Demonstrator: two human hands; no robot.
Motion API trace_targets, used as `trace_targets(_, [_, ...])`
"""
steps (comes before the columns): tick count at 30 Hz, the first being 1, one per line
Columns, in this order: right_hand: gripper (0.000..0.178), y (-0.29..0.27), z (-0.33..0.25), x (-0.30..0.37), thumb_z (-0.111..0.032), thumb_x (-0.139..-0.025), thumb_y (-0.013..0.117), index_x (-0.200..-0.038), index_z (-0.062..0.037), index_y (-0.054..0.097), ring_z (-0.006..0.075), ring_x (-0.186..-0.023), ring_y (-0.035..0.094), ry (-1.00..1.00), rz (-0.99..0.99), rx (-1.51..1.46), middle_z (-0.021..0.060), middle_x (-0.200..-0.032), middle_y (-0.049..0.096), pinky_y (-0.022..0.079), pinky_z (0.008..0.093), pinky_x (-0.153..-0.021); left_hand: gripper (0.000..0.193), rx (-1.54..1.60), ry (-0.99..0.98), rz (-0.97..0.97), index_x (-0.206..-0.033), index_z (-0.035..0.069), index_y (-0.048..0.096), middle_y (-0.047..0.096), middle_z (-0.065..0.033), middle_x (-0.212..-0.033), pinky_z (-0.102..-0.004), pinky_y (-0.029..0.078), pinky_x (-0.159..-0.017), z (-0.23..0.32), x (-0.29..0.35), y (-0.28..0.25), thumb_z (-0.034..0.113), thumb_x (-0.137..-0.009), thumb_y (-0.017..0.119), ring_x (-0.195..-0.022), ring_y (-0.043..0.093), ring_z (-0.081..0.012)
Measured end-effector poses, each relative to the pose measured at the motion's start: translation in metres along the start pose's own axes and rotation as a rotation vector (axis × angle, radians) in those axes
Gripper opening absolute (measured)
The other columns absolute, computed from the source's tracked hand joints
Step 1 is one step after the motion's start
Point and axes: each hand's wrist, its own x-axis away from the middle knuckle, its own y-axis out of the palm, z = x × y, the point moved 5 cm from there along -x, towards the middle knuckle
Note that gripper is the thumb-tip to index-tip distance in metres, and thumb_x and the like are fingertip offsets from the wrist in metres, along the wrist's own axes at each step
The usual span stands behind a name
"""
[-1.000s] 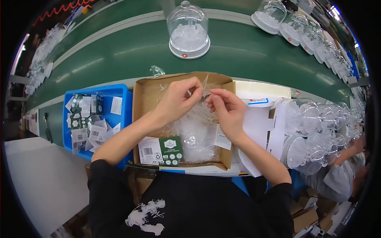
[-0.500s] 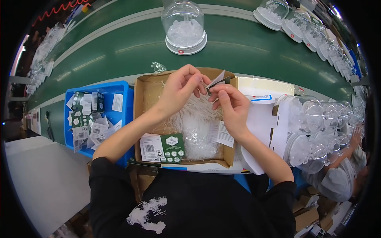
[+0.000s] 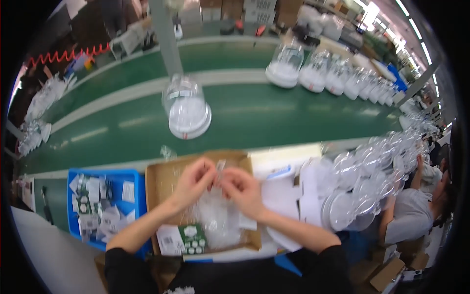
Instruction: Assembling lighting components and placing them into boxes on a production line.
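A: What are the fingers doing?
B: The right hand [image 3: 245,192] pinches a small, pale, flat tag [image 3: 221,165], blurred here, between thumb and fingers. The left hand [image 3: 194,181] curls its fingers just beside it; whether they grip it too, I can't tell.
A: Where's the tag?
B: Between the two hands, above the far part of a shallow brown cardboard box [image 3: 152,187].
A: Inside that?
B: Translucent white plastic strands [image 3: 216,223], with a green-and-white printed card [image 3: 193,238] in the near left corner.
A: Further out?
B: A blue plastic bin [image 3: 140,197] of loose cards [image 3: 108,220] at left, and a clear dome on a round white base [image 3: 188,117], standing on the green worktop [image 3: 249,115].
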Motion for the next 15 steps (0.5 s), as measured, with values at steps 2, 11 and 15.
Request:
trace_targets(2, [0.021, 0.002, -0.002, 0.005, -0.007, -0.095, 0.058, -0.115, -0.0012, 0.058, 0.0069, -0.069, 0.059, 0.031, -0.006, -0.057, 0.0040, -0.091, 0.066, 0.048, 0.0202, -0.060, 0.006, 0.018, 0.012, -0.017, -0.097, 0.001, 0.053, 0.058, -0.0003, -0.080, -0.0194, 0.046, -0.060, 0.004, 0.005, 0.006, 0.007, -0.097, 0.054, -0.069, 0.055, -0.0050])
trace_targets(11, [0.014, -0.001, -0.012, 0.004, -0.006, -0.093, 0.060, -0.106, -0.0016, 0.065, 0.0080, -0.077, 0.061, -0.113, 0.083, 0.032, 0.0028, -0.097, 0.063, 0.050, 0.0209, -0.062, 0.012, 0.010, 0.118, -0.035, -0.104, -0.002, 0.060, 0.060, -0.0050, -0.097, -0.0251, 0.052, -0.080, 0.009, 0.003, 0.004, 0.001, -0.093, 0.056, -0.089, 0.060, -0.0117])
trace_targets(15, [0.016, -0.007, -0.009, -0.001, -0.004, -0.091, 0.063, -0.106, -0.0009, 0.065, 0.0085, -0.080, 0.062, -0.099, 0.060, 0.031, 0.0036, -0.101, 0.061, 0.052, 0.0217, -0.066, 0.010, -0.115, 0.217, -0.007, -0.099, -0.002, 0.064, 0.062, -0.0074, -0.098, -0.0255, 0.054, -0.079, 0.010, -0.005, 0.000, -0.002, -0.089, 0.060, -0.090, 0.062, -0.0132])
